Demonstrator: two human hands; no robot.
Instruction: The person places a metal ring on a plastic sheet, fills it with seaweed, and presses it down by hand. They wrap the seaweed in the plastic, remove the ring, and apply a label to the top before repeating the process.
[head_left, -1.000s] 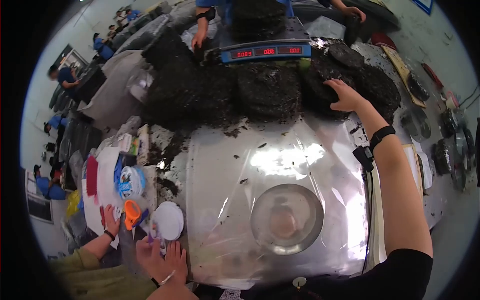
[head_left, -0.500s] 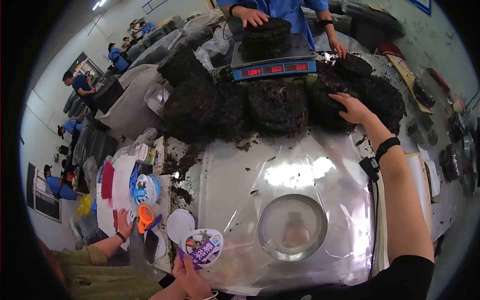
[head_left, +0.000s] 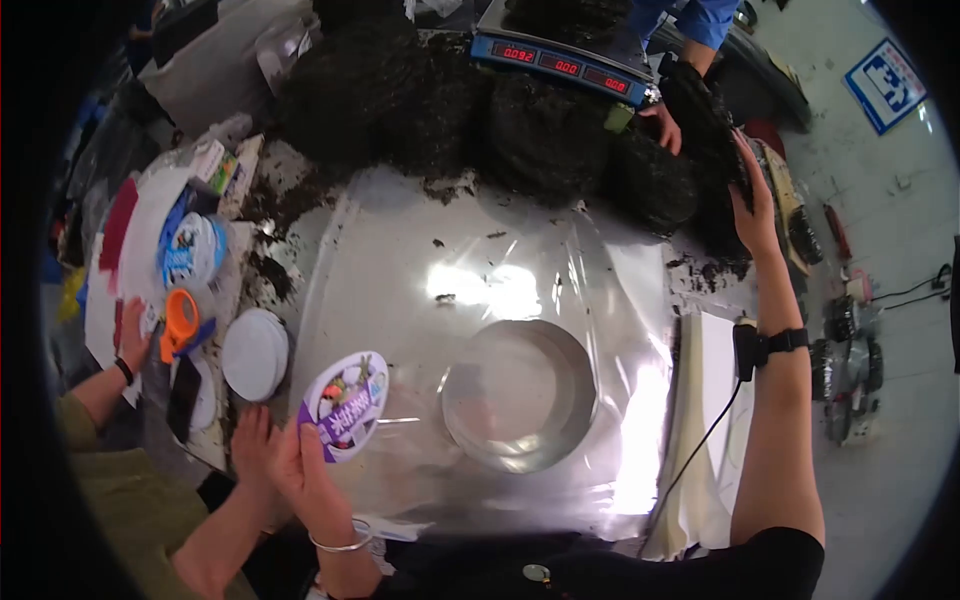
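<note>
My left hand pinches an oval purple-and-white label printed with food pictures, above the left side of the plastic-covered table. At the back right, my right hand grips the edge of a dark dried seaweed cake, which is tilted up on its side. Part of this cake and some of my fingers are hard to make out. Close by is another person's hand, beside a stack of seaweed cakes. A round metal ring mould stands on the plastic sheet between my arms.
A blue scale with red digits carries seaweed at the back. At left are white round discs, an orange tape dispenser, a phone and a tub. A neighbour's hand rests there. White sheets lie right.
My right hand has moved from the top of a seaweed stack to a tilted cake farther right. My left hand has raised the label. The view has turned; the scale reads 0.092 instead of 0.089.
</note>
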